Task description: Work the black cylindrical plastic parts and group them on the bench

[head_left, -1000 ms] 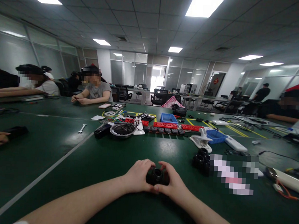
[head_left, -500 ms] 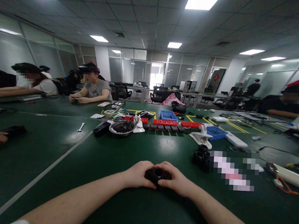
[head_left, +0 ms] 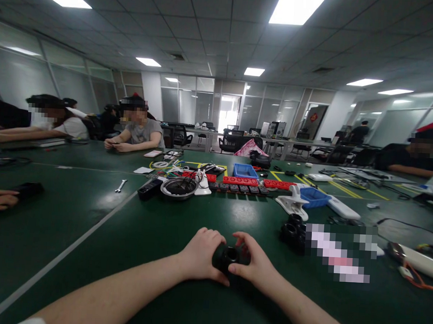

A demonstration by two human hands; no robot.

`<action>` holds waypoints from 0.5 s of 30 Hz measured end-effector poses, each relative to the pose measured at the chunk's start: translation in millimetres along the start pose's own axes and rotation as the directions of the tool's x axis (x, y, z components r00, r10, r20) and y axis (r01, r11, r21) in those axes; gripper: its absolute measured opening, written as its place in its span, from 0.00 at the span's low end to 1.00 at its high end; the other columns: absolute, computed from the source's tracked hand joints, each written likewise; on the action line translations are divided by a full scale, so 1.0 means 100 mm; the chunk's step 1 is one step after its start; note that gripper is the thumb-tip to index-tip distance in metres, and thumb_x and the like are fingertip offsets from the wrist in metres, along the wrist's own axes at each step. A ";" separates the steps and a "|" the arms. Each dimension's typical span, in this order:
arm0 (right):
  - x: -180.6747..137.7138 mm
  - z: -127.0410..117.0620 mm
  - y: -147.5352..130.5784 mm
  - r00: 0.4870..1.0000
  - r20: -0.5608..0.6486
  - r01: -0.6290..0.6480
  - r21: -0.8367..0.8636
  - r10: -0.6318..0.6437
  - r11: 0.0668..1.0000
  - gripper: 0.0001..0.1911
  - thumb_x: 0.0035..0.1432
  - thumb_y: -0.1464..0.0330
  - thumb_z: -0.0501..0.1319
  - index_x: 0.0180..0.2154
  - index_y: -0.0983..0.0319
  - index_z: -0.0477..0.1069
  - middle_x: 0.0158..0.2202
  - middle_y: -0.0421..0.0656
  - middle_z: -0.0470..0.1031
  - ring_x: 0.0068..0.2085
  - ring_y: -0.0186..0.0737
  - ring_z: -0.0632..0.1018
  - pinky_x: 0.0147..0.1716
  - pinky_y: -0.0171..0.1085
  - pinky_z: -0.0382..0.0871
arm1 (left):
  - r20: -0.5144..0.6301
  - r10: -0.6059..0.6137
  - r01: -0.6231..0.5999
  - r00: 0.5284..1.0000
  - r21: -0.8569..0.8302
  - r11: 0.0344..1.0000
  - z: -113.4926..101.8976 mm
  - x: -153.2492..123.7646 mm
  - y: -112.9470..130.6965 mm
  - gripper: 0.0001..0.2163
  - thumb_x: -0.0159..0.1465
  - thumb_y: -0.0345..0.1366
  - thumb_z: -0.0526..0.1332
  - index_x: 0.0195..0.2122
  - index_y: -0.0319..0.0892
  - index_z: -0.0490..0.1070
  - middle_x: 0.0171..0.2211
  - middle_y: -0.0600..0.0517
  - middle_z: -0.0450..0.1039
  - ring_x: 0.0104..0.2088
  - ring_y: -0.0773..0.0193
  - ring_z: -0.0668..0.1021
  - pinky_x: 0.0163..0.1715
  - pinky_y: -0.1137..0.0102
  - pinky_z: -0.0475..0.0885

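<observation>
Located near the front of the green table: black part, round opening facing up, positioned between both hands. Clamped from the left by left hand, with thumb across the near side. Touched at the near right by the thumb of right hand, with fingers curved on the far right; firmness of right grip impossible to tell. Placed to the right, well apart: black cluster. Placed beyond: white stand, metal pan, red strip. Placed at far left: wrench.
</observation>
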State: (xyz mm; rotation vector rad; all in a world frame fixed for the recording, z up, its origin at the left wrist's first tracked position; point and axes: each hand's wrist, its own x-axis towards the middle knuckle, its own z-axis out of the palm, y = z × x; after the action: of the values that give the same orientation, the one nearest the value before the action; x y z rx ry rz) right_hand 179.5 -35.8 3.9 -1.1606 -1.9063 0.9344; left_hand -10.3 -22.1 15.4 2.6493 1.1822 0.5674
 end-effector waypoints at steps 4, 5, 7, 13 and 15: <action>-0.02 0.13 -0.02 0.996 -0.090 -0.032 -0.090 0.024 0.995 0.25 0.36 0.69 0.68 0.38 0.61 0.61 0.33 0.40 0.64 0.34 0.40 0.68 0.33 0.37 0.63 | -0.004 -0.035 0.035 0.999 0.088 0.996 0.08 0.00 0.11 0.23 0.45 0.56 0.62 0.31 0.40 0.66 0.30 0.51 0.69 0.32 0.57 0.71 0.38 0.63 0.62; -0.02 0.14 -0.04 0.996 -0.089 -0.022 -0.114 0.011 0.993 0.21 0.37 0.70 0.67 0.36 0.61 0.62 0.33 0.40 0.65 0.34 0.40 0.68 0.33 0.37 0.63 | 0.004 -0.035 0.035 0.999 0.087 0.996 0.10 0.00 0.11 0.20 0.47 0.53 0.62 0.31 0.40 0.66 0.30 0.51 0.69 0.32 0.58 0.71 0.37 0.63 0.62; -0.02 0.13 -0.08 0.998 -0.059 0.030 -0.127 -0.038 0.991 0.17 0.39 0.72 0.65 0.34 0.61 0.64 0.33 0.40 0.65 0.36 0.40 0.68 0.35 0.38 0.63 | 0.024 -0.027 0.025 0.999 0.070 0.997 0.11 0.00 0.09 0.17 0.49 0.48 0.63 0.30 0.40 0.66 0.30 0.51 0.69 0.32 0.58 0.71 0.36 0.65 0.63; 0.06 -0.08 -0.03 0.967 0.236 0.064 0.121 -0.092 0.991 0.22 0.43 0.69 0.65 0.44 0.59 0.68 0.40 0.42 0.66 0.42 0.43 0.69 0.41 0.41 0.62 | 0.151 0.114 -0.093 0.982 -0.143 0.985 0.07 0.06 -0.12 0.20 0.48 0.48 0.66 0.37 0.42 0.68 0.34 0.55 0.69 0.34 0.62 0.72 0.35 0.72 0.65; 0.10 -0.15 0.03 0.937 0.335 0.026 0.202 -0.094 0.979 0.24 0.43 0.68 0.65 0.46 0.59 0.67 0.42 0.42 0.66 0.42 0.43 0.69 0.42 0.42 0.63 | 0.180 0.160 -0.118 0.970 -0.227 0.967 0.06 0.08 -0.17 0.20 0.49 0.47 0.66 0.40 0.43 0.68 0.36 0.54 0.69 0.36 0.62 0.72 0.36 0.72 0.65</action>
State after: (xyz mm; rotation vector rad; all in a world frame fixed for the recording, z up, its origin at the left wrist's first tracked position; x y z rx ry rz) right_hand 189.9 -22.9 10.9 -0.8603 -2.0506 1.3274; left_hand -14.3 -4.5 6.7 2.5463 0.8332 0.4157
